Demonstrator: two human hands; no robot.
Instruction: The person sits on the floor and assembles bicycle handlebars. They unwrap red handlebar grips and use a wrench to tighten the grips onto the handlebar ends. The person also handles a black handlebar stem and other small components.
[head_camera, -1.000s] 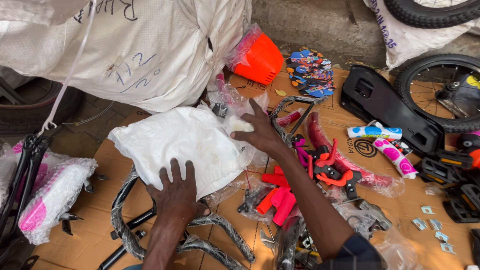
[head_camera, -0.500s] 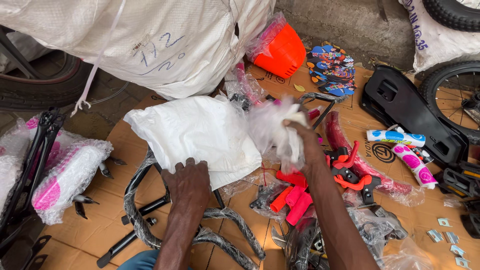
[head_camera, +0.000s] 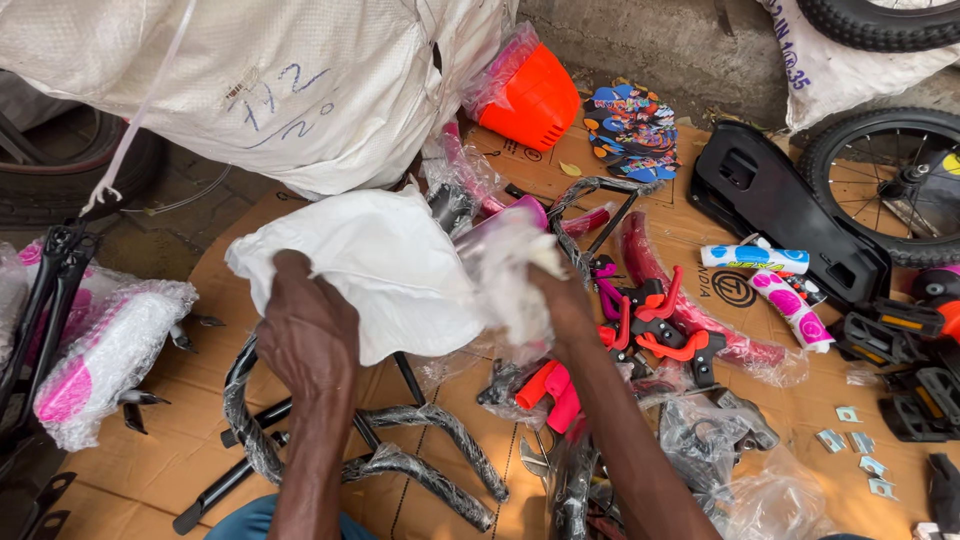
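Observation:
My left hand (head_camera: 308, 335) grips the near edge of a white woven bag (head_camera: 370, 255) that is lifted off the cardboard (head_camera: 150, 465). My right hand (head_camera: 560, 295) is closed on a bunch of crumpled clear plastic wrap (head_camera: 510, 265) at the bag's right side, over a pink part (head_camera: 505, 212) that shows through the wrap. Below the bag lie black bicycle frame tubes in plastic film (head_camera: 420, 440).
A large white sack (head_camera: 250, 80) fills the top left. An orange basket (head_camera: 535, 100), stickers (head_camera: 630, 125), a black plate (head_camera: 780, 205), a wheel (head_camera: 890, 180), red and pink small parts (head_camera: 650, 320), pedals (head_camera: 900, 340) and metal clips (head_camera: 850, 440) lie at right. A wrapped pink part (head_camera: 100, 360) lies at left.
Both hands rose off the cardboard. My left hand went from lying flat on the bag to gripping its edge. My right hand closed on the plastic wrap and pulled it up.

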